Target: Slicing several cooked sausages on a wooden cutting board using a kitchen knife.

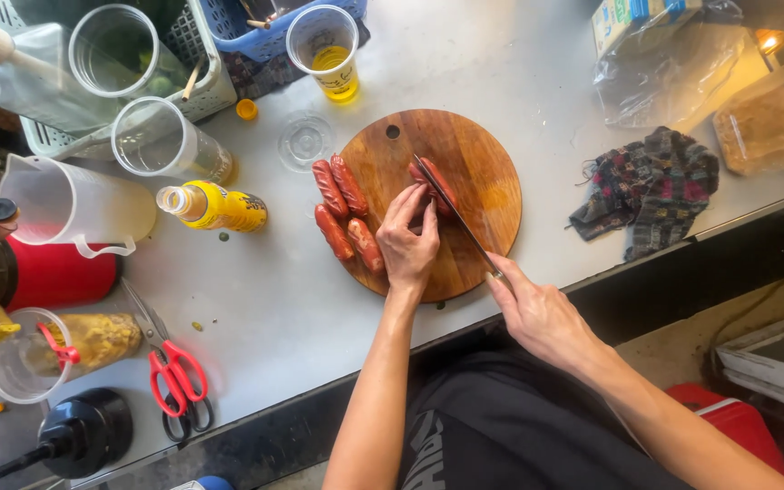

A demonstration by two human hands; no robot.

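on the round wooden cutting board [465, 163] our left hand [407, 243] pins a red sausage [439, 184] lying eleven-to-five, fingertips pressed together, while our right hand [537, 313], closed on the long steel knife [455, 216], lays the blade along that axis.

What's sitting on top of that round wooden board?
Four whole sausages lie on the board; a fifth sits under the knife, partly hidden by the left hand.
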